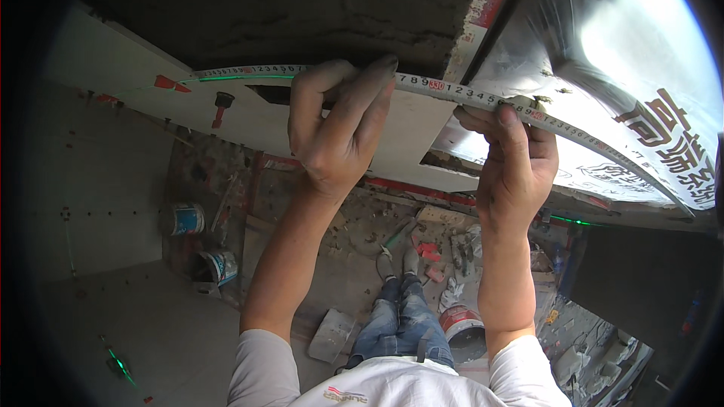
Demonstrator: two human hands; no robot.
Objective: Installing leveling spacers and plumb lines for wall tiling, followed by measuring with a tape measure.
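A long white tape measure blade [467, 93] with black figures runs along the upper edge of a pale wall tile [403, 132]. My left hand [335, 132] is closed at the tape, its bent fingers pressing it at the tile's edge and covering part of the scale. Farther right, my right hand [516, 166] pinches the tape, thumb in front and the other fingers largely behind it. Past that hand the blade curves down toward the right. Beside my left hand, a dark slot shows in the tile. A green laser line [249, 78] lies along the tape's left part.
Dark rough mortar [302, 7] covers the wall above. A film-wrapped panel [641, 38] stands right. Red levelling wedges [173, 84] sit on the tile joint at left. Below are a blue-and-white bucket [188, 218], a red-and-white bucket [461, 322], a grey box [332, 335] and scattered debris.
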